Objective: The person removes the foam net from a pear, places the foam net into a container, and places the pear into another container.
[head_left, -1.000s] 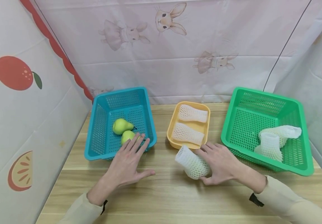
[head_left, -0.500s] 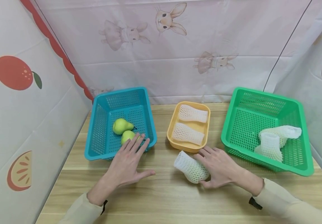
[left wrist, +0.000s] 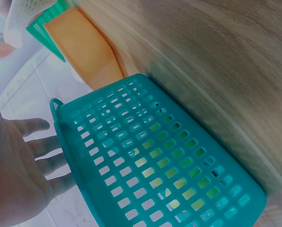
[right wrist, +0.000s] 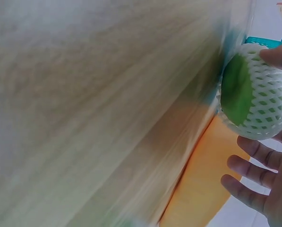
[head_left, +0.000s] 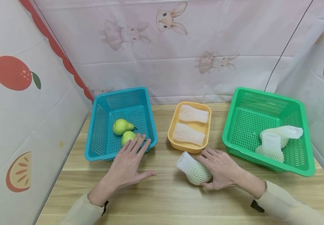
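Note:
My right hand [head_left: 221, 168] grips a pear in a white foam net sleeve [head_left: 195, 170] between thumb and index finger, in front of the yellow tray. Its bare green base shows out of the net's end in the right wrist view, where the other fingers [right wrist: 247, 194] spread apart. My left hand [head_left: 128, 164] has its fingers straight and spread over the near right rim of the blue basket [head_left: 103, 157]. Inside lie two green pears; one pear [head_left: 122, 126] is in full view, the other pear [head_left: 129, 136] is partly hidden by the fingertips.
A yellow tray [head_left: 173, 145] with two flat white foam nets [head_left: 189, 133] stands at the middle back. To the right stands a green basket [head_left: 236, 125] holding netted fruit [head_left: 273, 147]. Printed cloth [head_left: 162, 72] hangs behind the wooden table [head_left: 164, 203].
My right hand and the netted pear have moved slightly toward me, away from the tray, then a touch to the right. My left hand has stayed in place.

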{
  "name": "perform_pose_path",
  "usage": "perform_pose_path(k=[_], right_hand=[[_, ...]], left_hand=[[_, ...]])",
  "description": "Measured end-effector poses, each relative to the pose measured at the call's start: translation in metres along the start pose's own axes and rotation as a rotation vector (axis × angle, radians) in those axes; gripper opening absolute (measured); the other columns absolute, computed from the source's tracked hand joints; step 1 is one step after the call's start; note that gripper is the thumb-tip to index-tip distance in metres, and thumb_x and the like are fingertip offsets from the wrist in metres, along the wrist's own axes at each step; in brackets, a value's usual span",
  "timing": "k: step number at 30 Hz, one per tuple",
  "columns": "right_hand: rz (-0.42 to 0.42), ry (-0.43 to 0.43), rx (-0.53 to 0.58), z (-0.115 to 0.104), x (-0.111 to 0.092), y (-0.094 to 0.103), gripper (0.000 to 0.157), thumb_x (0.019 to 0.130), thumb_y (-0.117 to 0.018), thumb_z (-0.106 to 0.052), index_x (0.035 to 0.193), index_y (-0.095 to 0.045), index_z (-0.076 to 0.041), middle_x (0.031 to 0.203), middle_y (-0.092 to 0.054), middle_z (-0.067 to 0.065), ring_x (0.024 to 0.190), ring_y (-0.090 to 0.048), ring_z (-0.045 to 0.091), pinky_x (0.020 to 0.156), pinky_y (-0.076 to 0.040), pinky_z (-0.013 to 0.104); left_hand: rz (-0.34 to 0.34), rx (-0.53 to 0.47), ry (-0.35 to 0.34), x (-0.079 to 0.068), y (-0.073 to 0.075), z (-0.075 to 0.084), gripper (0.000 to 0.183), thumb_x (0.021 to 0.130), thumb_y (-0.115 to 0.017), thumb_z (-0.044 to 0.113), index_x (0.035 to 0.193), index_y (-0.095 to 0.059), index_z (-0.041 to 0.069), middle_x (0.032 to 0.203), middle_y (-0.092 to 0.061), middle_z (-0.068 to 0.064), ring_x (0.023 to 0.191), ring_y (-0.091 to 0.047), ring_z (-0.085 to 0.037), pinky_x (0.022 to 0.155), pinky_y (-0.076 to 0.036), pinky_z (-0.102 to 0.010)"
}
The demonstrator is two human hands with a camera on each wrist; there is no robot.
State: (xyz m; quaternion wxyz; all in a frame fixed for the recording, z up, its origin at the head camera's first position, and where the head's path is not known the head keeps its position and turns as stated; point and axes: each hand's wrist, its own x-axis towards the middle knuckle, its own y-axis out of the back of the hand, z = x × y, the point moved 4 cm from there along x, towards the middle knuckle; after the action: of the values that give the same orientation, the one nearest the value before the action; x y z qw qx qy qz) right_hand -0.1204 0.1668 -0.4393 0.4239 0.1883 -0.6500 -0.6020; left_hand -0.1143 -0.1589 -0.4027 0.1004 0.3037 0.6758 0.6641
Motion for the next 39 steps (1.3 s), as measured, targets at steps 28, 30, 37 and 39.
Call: perform_pose_path(k=[28,30,37,39], right_hand=[[0.008,-0.094,0.078,0.002,-0.004,0.002,0.091,0.058,-0.087,-0.070,0.130,-0.067,-0.018,0.110,-0.071,-0.003,0.099,-0.068,0.016,0.078,-0.061,0.034],[0.014,-0.106,0.088,0.003,-0.002,0.003,0.092,0.059,-0.087,-0.070,0.131,-0.066,-0.016,0.112,-0.072,-0.002,0.100,-0.069,0.016,0.079,-0.061,0.035],[0.101,-0.095,0.104,0.005,0.005,0.010,0.096,0.058,-0.088,-0.069,0.134,-0.065,-0.014,0.119,-0.074,0.004,0.103,-0.072,0.020,0.078,-0.064,0.037],[0.137,-0.085,0.111,0.006,0.007,0.011,0.095,0.057,-0.089,-0.068,0.132,-0.066,-0.014,0.114,-0.074,0.003,0.099,-0.070,0.017,0.075,-0.063,0.034]], left_hand=[[-0.008,-0.017,0.010,-0.001,0.001,0.003,0.112,0.083,-0.065,0.083,0.165,-0.036,0.012,0.171,-0.038,-0.014,0.160,-0.036,-0.035,0.124,-0.042,-0.055],[-0.009,-0.015,0.004,-0.001,0.001,0.004,0.111,0.085,-0.058,0.086,0.165,-0.036,0.013,0.170,-0.039,-0.014,0.160,-0.036,-0.035,0.125,-0.042,-0.054],[0.019,-0.033,-0.018,0.000,0.001,0.006,0.108,0.088,-0.045,0.090,0.163,-0.041,0.011,0.168,-0.043,-0.014,0.157,-0.040,-0.036,0.124,-0.043,-0.054],[0.029,-0.035,-0.029,0.001,0.000,0.008,0.108,0.088,-0.047,0.090,0.162,-0.042,0.011,0.167,-0.044,-0.015,0.156,-0.042,-0.036,0.124,-0.044,-0.053]])
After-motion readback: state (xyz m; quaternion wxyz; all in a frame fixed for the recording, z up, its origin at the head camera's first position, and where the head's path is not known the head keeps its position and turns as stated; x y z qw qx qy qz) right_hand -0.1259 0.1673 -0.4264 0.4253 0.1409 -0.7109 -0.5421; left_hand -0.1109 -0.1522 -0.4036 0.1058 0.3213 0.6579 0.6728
